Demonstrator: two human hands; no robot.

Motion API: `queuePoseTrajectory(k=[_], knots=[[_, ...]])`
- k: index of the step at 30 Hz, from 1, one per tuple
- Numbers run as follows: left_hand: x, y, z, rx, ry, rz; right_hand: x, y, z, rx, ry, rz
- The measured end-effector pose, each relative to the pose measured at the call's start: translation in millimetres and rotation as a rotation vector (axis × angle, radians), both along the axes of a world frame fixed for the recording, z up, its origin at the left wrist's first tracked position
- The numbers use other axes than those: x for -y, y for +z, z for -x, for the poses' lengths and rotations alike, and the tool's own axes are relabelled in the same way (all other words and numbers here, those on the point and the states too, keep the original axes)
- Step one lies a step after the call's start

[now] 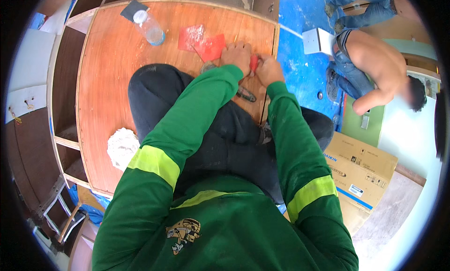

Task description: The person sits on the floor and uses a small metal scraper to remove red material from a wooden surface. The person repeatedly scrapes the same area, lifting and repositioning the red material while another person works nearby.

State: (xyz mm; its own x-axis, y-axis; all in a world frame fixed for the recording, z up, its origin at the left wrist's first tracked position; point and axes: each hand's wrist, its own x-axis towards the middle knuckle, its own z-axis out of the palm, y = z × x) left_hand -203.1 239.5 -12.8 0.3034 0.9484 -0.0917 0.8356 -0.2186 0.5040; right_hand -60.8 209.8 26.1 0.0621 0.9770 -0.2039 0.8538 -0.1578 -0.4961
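Note:
My left hand (pixel 237 58) rests near the right edge of the wooden panel (pixel 109 67), its fingers bent beside a flat red sheet (pixel 212 48). Between my two hands is a small red piece (pixel 254 63); my right hand (pixel 270 70) pinches it. Whether the left fingers also grip it is hidden. Another red sheet (pixel 190 36), with whitish smears, partly lies under the first. A clear plastic bottle (pixel 152 29) with a white cap lies to the left, by a dark square sheet (pixel 133 10). Below my hands lies a dark elongated object (pixel 247 94), not clear in kind.
A crumpled white cloth (pixel 122 148) lies at the panel's left. Open wooden compartments (pixel 66 95) border the panel. At right, a person (pixel 376 67) bends low over a blue floor covering (pixel 299 77); another person's jeans (pixel 379 11) show above. A cardboard box (pixel 372 158) stands lower right.

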Motion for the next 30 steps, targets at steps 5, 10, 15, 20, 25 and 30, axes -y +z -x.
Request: queuePoseTrajectory(k=[5,10,15,20,25,30], knots=[[-3,-8,-3,0.025,0.04,-0.015,0,-10,10,0.022,0.008,-0.105],[-6,3,-2,0.019,0.042,-0.004,3,-7,6,0.059,0.032,-0.088],[-4,11,1,0.003,-0.018,0.037,-17,-2,-3,-0.048,-0.049,0.02],[-9,-7,-4,-0.004,0.036,-0.001,1,-2,15,0.067,-0.029,0.029],[-10,-4,-3,0.042,0.028,-0.01,7,-5,8,0.111,0.077,-0.091],[-1,1,2,0.021,-0.011,0.029,-9,11,2,-0.046,-0.057,0.078]])
